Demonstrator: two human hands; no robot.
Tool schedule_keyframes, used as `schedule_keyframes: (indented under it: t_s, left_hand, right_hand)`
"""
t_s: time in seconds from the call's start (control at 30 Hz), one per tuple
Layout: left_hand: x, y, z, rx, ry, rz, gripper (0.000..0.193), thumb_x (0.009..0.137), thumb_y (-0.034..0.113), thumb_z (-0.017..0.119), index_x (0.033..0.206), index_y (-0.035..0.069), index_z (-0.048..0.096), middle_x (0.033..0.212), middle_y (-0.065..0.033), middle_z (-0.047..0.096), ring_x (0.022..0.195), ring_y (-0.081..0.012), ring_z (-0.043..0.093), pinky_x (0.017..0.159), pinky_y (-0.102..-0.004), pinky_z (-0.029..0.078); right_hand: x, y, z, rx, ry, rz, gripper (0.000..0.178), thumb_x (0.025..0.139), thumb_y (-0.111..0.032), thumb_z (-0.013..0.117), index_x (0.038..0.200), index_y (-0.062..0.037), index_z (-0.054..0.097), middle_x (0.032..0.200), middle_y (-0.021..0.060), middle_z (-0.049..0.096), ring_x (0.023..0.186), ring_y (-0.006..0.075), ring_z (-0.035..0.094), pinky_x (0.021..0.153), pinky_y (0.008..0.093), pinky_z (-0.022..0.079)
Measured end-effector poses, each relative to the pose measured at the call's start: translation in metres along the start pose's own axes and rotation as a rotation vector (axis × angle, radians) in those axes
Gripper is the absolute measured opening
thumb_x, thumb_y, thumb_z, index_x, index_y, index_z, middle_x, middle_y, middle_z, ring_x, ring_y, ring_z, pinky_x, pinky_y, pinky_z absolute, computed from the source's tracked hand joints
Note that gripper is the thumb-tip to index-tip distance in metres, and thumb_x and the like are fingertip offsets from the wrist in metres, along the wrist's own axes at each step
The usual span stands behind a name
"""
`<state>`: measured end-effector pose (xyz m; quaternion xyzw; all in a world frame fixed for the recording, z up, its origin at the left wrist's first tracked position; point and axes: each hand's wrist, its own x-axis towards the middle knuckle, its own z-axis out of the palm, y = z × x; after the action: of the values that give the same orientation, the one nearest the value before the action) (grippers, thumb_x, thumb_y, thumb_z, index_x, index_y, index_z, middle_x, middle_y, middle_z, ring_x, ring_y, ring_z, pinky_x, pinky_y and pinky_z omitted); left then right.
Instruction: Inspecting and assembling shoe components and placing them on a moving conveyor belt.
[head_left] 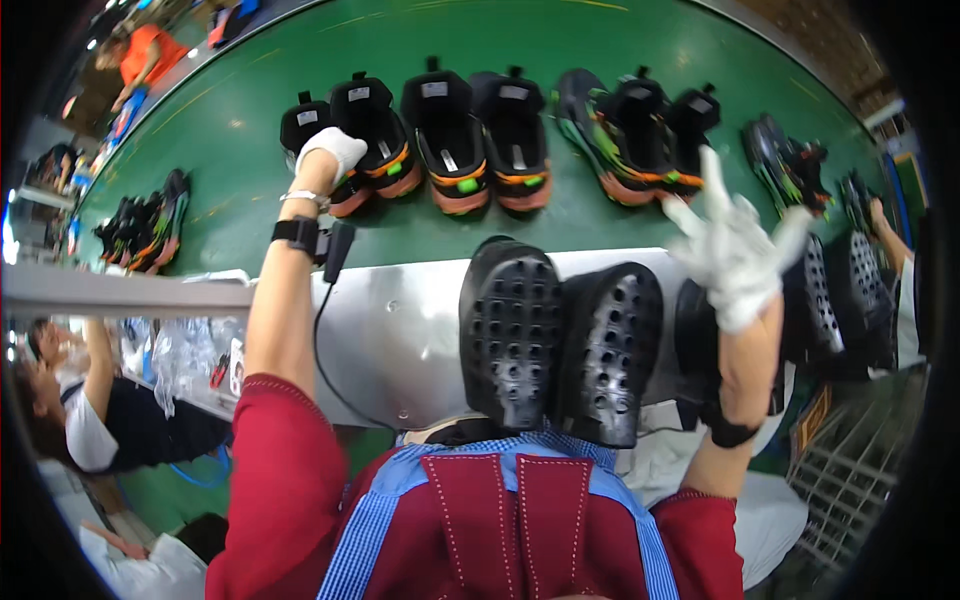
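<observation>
- Left hand, gloved, fingers closed on a black-and-orange shoe at the far left of the green belt.
- Right hand, fingers spread, holds nothing.
- Two black soles lie near, untouched; a shoe row is already on the belt.

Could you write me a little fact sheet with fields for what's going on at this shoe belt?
Place: green conveyor belt with a metal ledge
Left hand: white glove, on a black shoe with orange sole
Right hand: white glove, fingers spread, holding nothing
On the ledge: two black soles, tread up
On the belt: a row of shoes
</observation>
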<state>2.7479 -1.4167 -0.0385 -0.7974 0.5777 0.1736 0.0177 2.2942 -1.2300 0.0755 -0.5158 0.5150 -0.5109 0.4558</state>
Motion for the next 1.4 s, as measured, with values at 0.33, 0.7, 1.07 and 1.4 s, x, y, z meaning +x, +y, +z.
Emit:
schedule_keyframes:
  t_s: [0.33, 0.7, 1.07, 1.4]
  left_hand:
    - [-0.021, 0.144, 0.036, -0.183, 0.002, 0.342, 0.057, 0.077, 0.047, 0.059, 0.09, -0.008, 0.067, 0.083, -0.0284, 0.066, 0.083, -0.039, 0.067, 0.074, -0.0407, 0.051]
    - [-0.199, 0.193, -0.073, -0.609, -0.246, 0.89, 0.026, 0.085, 0.025, 0.065, 0.099, 0.005, 0.071, 0.075, 0.0002, 0.065, 0.064, -0.0053, 0.058, 0.06, -0.0204, 0.047]
    - [-0.228, 0.18, -0.071, -1.113, -0.562, 0.762, 0.023, 0.086, 0.02, 0.066, 0.099, 0.001, 0.067, 0.08, -0.0024, 0.066, 0.064, -0.0069, 0.055, 0.058, -0.0212, 0.043]
    - [-0.255, 0.185, -0.066, -0.768, 0.446, 1.043, 0.015, 0.083, 0.01, 0.07, 0.095, 0.003, 0.07, 0.089, -0.0066, 0.067, 0.077, -0.0116, 0.065, 0.071, -0.0236, 0.053]
  right_hand:
    - [0.016, 0.04, 0.012, 0.151, -0.029, 0.086, 0.037, 0.094, -0.011, 0.055, 0.129, 0.002, 0.052, 0.116, 0.0052, 0.061, 0.1, 0.0109, 0.056, 0.085, 0.0247, 0.044]
    - [0.001, 0.007, 0.028, 0.235, -0.267, -0.135, 0.043, 0.097, -0.018, 0.053, 0.134, 0.0034, 0.047, 0.128, 0.0094, 0.057, 0.111, 0.0171, 0.058, 0.097, 0.0296, 0.043]
    - [0.003, -0.034, 0.041, 0.416, -0.515, -0.048, 0.052, 0.088, -0.028, 0.064, 0.132, -0.0029, 0.052, 0.126, 0.0103, 0.058, 0.111, 0.0234, 0.06, 0.104, 0.0395, 0.042]
    - [0.017, -0.077, 0.038, -1.184, -0.494, -0.932, 0.039, 0.069, -0.035, 0.072, 0.103, -0.0159, 0.073, 0.118, 0.0015, 0.063, 0.109, 0.0217, 0.061, 0.112, 0.0437, 0.029]
